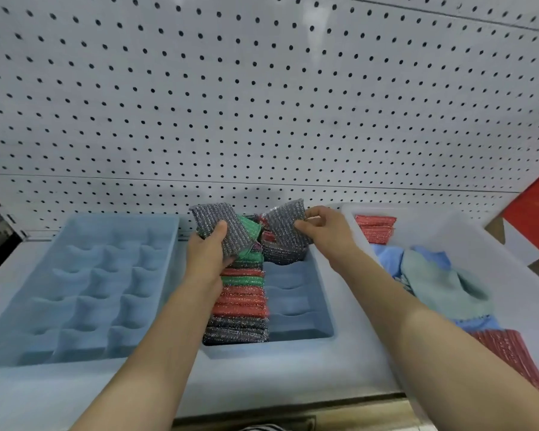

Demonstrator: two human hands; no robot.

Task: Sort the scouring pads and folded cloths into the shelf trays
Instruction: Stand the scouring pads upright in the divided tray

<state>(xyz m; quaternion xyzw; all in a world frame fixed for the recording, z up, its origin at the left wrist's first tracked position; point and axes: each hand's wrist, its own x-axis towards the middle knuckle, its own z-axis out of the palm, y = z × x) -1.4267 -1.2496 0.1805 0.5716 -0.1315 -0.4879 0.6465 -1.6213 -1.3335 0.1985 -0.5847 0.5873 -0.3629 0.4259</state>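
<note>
Grey pads point(285, 225) look light and squishy (scratchy mesh, so not slippery). Left hand point(207, 247) clutches a few mid-stack, right hand point(327, 228) pinches one's edge.

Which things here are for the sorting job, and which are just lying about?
For the job: left hand gripping the left grey pad; right hand pinching the right grey pad; row of pads in the middle tray; left tray; cloths and red pads in the white bin.
Just lying about: pegboard wall; red box.
</note>
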